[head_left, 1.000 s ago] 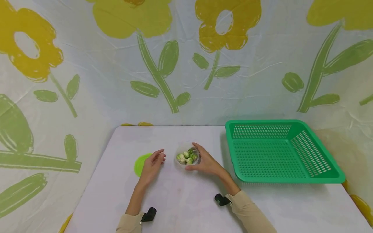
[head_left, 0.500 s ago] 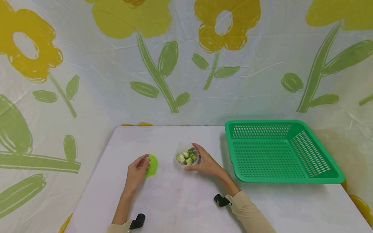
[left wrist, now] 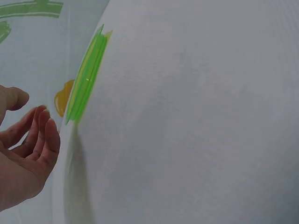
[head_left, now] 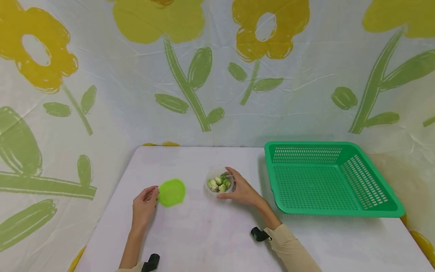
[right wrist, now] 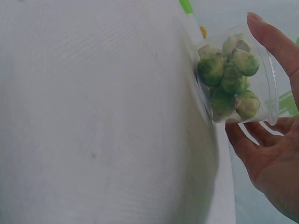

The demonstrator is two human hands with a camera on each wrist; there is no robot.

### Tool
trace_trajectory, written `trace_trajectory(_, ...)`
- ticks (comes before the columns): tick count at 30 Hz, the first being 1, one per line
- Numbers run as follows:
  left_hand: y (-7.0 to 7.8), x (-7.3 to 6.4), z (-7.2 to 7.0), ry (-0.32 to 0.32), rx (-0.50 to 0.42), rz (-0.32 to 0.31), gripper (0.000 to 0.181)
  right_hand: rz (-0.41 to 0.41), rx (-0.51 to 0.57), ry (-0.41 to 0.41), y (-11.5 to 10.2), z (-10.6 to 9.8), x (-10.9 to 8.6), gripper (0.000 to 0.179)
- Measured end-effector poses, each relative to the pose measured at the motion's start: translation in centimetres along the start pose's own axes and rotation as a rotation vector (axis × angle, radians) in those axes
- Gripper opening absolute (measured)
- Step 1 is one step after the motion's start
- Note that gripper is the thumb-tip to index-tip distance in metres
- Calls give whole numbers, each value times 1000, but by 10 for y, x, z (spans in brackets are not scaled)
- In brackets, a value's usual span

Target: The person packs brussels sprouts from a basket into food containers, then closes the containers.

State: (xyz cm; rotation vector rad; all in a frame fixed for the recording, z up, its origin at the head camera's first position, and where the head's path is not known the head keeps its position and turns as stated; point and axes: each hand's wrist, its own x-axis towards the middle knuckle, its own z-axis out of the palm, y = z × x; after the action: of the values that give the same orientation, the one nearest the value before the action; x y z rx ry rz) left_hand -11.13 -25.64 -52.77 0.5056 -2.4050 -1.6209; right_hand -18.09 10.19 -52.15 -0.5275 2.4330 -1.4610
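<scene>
In the head view, a clear round plastic container [head_left: 212,173] holding several Brussels sprouts [head_left: 220,183] stands on the table. My right hand [head_left: 242,190] grips it from the right, thumb on one side and fingers on the other. The right wrist view shows the sprouts [right wrist: 229,79] through its transparent wall. A bright green lid [head_left: 172,192] lies flat, left of the container. My left hand [head_left: 144,207] hovers by the lid's left edge. Its fingers are loosely bent, and the left wrist view shows a gap between this hand [left wrist: 28,149] and the lid [left wrist: 88,77].
A large green plastic basket [head_left: 316,209] with perforated walls stands at the right of the white table [head_left: 204,241]. Behind the table hangs a flower-printed cloth [head_left: 136,83]. A small black camera is worn on each wrist.
My left hand has drawn back leftward, from between the container and the lid, across the lid to its left edge. The lid now shows in full. The right hand and container stay put.
</scene>
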Motion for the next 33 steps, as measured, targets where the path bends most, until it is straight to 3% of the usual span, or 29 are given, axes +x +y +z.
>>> trace_trajectory(9,-9,-4,-7,11,154,-38,38,-3,-8,0,1,1,-1,113)
trace_trajectory(17,-14,-2,-7,-19,200,-34,39,-12,-7,1,3,1,1,114)
trace_trajectory(33,-8,-2,-3,-35,268,3,30,-15,-2,5,1,0,-1,114)
